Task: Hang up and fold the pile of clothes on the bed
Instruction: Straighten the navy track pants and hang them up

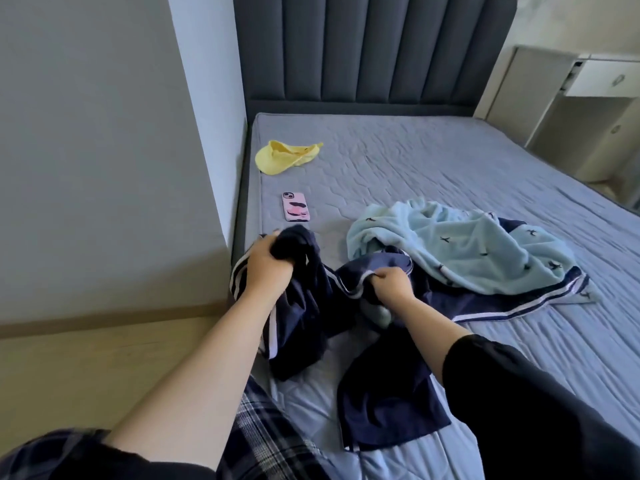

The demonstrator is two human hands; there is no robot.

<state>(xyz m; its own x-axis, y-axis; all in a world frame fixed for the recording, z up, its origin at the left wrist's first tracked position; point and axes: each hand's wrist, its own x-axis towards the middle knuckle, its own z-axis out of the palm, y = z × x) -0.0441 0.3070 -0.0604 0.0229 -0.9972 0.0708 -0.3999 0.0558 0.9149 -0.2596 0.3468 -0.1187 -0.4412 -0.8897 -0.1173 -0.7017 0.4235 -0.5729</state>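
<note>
A dark navy garment with white side stripes (384, 389) lies crumpled on the near left part of the bed (450, 168). My left hand (268, 263) grips a bunched dark end of it, lifted slightly by the bed's left edge. My right hand (391, 284) grips its white-striped edge a little to the right. A light blue fleece garment with small dark marks (467, 244) lies heaped just beyond my right hand, partly covering more navy striped cloth (512, 303).
A pink phone (296, 206) lies face down near the bed's left edge, with a yellow cap (282, 157) farther back. A dark padded headboard (374, 50) stands behind. A grey wall (104, 150) is on the left, white drawers (595, 77) at the right.
</note>
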